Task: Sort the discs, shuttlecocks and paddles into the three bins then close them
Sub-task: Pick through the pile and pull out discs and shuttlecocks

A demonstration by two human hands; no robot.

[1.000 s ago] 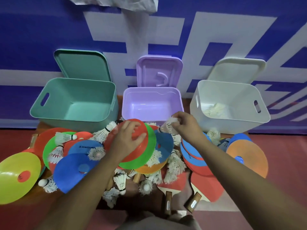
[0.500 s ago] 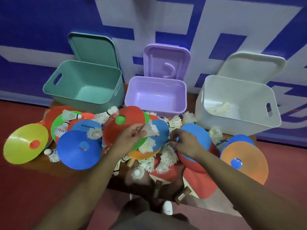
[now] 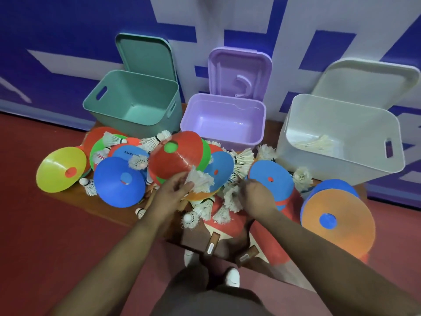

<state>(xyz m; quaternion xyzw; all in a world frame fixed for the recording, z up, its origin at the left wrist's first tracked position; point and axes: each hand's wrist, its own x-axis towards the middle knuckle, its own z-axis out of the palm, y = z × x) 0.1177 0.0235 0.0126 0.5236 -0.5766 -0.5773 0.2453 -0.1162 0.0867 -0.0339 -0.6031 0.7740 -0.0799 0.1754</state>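
Left grip [image 3: 175,190] pinches a white feather shuttlecock [image 3: 201,181]; right grip [image 3: 257,195] curls into the pile, hold unclear. V. early: few shuttlecocks [image 3: 319,144] in white plastic bin [image 3: 341,172]; teal plastic bin [image 3: 136,126] & purple plastic bin [image 3: 223,96] unfilled; coloured plastic discs [image 3: 175,153] + red paddles [image 3: 227,229] on tabletop [image 3: 123,213]; lids [image 3: 145,55] up.

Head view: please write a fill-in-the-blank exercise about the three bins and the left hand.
Between the green plastic bin and the white plastic bin stands the ____ one.
A few feathered items lie in the ____ bin.
The left hand holds a white feather ____.
Missing words: purple, white, shuttlecock.
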